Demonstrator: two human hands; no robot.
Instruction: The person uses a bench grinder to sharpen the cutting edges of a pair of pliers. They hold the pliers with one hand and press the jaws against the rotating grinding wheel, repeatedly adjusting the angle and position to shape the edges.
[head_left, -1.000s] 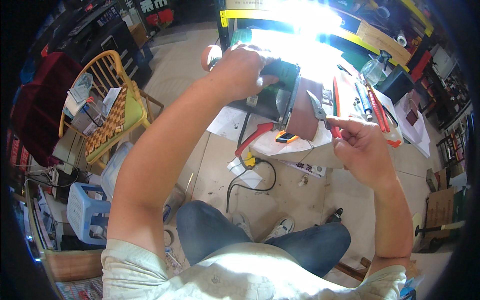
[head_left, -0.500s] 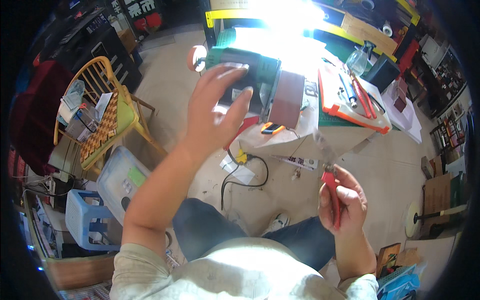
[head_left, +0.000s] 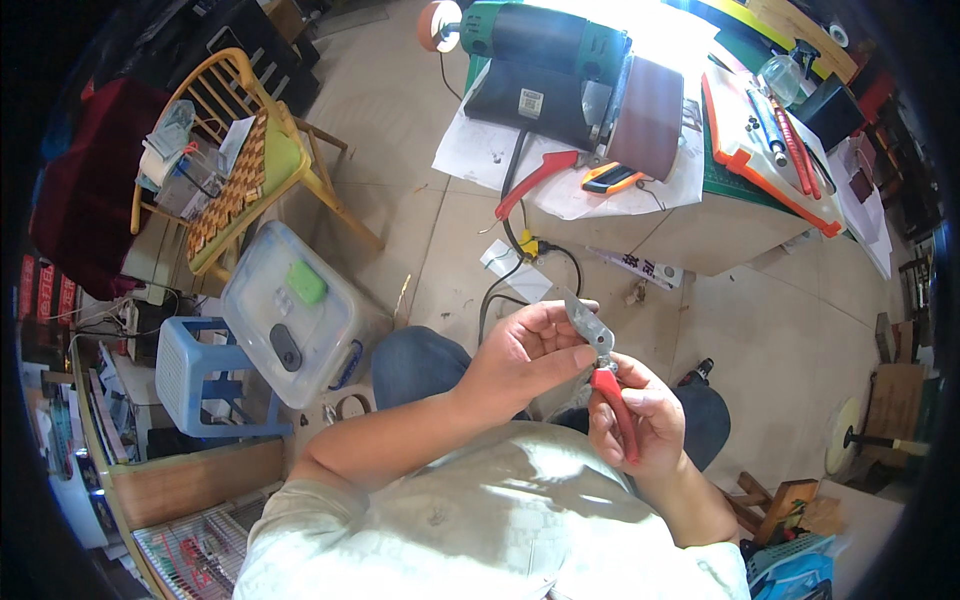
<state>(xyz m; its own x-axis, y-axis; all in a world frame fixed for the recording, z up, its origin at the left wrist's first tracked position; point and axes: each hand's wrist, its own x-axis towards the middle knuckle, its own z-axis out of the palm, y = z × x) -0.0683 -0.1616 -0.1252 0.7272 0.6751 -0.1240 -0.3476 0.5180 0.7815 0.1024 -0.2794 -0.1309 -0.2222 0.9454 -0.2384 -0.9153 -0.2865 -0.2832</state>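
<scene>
While we look down over our lap, our right hand (head_left: 640, 412) has its grip clamped round the red-handled, curved steel blade (head_left: 607, 382), which points up, off the near edge of the green-topped desk (head_left: 724, 180). Our left hand (head_left: 530, 350) is at the metal end, but we cannot tell whether its grip pinches it. Held by the handle, the edge presumably stays away from our right palm. By the desk's near edge lie a second curved red handle (head_left: 540, 183) and an orange-and-black tool (head_left: 612, 179); behind them sits a green-and-black belt machine (head_left: 555, 40), probably laid lengthwise to expose its brown belt (head_left: 650, 105). For writing, we see dark characters on a pale strip (head_left: 645, 265) on the floor, and a white label (head_left: 531, 102) with a square code on the machine's black part.
</scene>
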